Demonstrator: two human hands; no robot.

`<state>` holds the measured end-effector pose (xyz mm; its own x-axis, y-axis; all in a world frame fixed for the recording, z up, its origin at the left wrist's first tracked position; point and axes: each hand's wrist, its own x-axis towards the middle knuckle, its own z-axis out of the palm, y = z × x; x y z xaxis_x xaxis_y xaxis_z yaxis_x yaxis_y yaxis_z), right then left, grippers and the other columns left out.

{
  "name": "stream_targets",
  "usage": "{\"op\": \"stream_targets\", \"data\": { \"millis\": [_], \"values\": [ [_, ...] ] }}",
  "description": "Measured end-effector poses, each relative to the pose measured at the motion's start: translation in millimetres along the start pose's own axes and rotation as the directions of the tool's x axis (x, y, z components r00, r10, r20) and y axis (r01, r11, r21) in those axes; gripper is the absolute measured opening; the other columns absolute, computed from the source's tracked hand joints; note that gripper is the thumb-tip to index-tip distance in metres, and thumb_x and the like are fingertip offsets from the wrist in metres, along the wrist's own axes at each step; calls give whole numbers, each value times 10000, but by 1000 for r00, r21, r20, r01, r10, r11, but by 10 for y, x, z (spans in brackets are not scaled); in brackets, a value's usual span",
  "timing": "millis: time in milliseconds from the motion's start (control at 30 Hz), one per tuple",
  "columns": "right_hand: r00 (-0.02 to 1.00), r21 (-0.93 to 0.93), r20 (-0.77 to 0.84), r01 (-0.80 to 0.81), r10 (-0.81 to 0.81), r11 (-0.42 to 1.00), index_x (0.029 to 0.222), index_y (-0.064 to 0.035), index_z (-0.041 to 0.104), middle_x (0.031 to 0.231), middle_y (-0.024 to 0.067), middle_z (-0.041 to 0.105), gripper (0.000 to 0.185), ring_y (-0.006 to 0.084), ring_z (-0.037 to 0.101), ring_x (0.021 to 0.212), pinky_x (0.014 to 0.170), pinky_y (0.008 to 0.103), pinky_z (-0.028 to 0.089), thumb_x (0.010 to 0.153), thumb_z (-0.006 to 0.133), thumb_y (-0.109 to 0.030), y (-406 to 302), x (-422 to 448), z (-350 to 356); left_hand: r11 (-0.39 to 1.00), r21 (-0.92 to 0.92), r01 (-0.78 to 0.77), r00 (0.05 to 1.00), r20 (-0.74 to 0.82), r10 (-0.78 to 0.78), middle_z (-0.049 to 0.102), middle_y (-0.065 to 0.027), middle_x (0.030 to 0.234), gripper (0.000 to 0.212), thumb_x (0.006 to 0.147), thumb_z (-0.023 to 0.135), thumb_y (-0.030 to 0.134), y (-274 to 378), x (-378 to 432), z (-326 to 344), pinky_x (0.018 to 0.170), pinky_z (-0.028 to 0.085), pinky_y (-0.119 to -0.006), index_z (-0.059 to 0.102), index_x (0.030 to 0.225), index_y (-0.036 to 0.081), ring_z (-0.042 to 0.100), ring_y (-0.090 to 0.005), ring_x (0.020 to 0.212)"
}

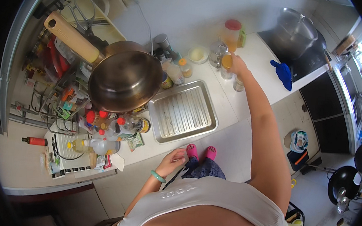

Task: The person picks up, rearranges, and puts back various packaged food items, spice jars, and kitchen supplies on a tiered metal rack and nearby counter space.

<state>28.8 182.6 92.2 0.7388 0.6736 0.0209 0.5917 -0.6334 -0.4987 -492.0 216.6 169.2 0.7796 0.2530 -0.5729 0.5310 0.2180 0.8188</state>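
My right hand (pixel 238 65) reaches out over the white counter (pixel 244 83). Its fingers are closed around the side of a clear jar (pixel 226 74) with a gold lid. A second small jar (pixel 238 85) stands just below my wrist, partly hidden by the forearm. Close behind the gripped jar are a glass teapot (pixel 217 52) and a pitcher (pixel 231 35) with a red lid. My left hand (pixel 173 159) hangs by the counter's front edge, holding nothing, its fingers loosely bent and apart. A ribbed metal tray (pixel 186 111) lies on the counter between my hands.
A frying pan (pixel 126 80) juts out high at the left, over several bottles (pixel 106 135). Against the wall are a bowl (pixel 198 54) and an orange-capped jar (pixel 185 68). A steel pot (pixel 294 36) stands on the cooktop (pixel 314 61), near a blue cloth (pixel 282 73).
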Motion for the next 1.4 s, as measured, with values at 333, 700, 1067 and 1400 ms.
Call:
{"op": "stream_targets", "data": {
  "millis": [333, 700, 1067, 1400],
  "values": [
    [969, 5, -224, -101, 100, 995, 1185, 7, 484, 1116, 220, 558, 839, 338, 577, 1014, 882, 389, 489, 518, 822, -371, -101, -54, -477, 993, -24, -119, 992, -37, 118, 569, -48, 1093, 374, 892, 558, 14, -116, 104, 45, 912, 444, -260, 500, 1260, 45, 559, -132, 1026],
    [890, 147, -369, 342, -270, 928, 1232, 11, 457, 1075, 149, 582, 756, 231, 579, 973, 887, 336, 450, 606, 789, -254, -1582, -1999, -1964, 400, 637, -658, 485, -47, 873, 260, -195, 1431, 1085, 559, 851, 356, 1262, 334, 213, 1050, 321, -442, 259, 1434, 111, 268, -361, 1339],
    [638, 382, -148, 742, -755, 551, 1249, 48, 481, 1137, 198, 546, 822, 332, 561, 1028, 896, 413, 443, 650, 718, -463, -3470, -3197, -947, 569, 279, -773, 630, 237, 739, 585, -174, 1094, 927, 522, 806, 195, 673, -730, -750, 816, 487, -378, 350, 1312, 32, 607, -327, 971],
    [567, 580, -219, 730, -794, 361, 1008, 68, 621, 1021, 203, 597, 563, 323, 606, 946, 849, 388, 469, 639, 708, -348, -5384, -3479, -59, 587, 344, -733, 604, -69, 794, 558, -181, 1168, 1018, 514, 813, 154, 228, -2052, -2180, 886, 473, -358, 275, 1369, 27, 582, -308, 1059]
  ]
}}
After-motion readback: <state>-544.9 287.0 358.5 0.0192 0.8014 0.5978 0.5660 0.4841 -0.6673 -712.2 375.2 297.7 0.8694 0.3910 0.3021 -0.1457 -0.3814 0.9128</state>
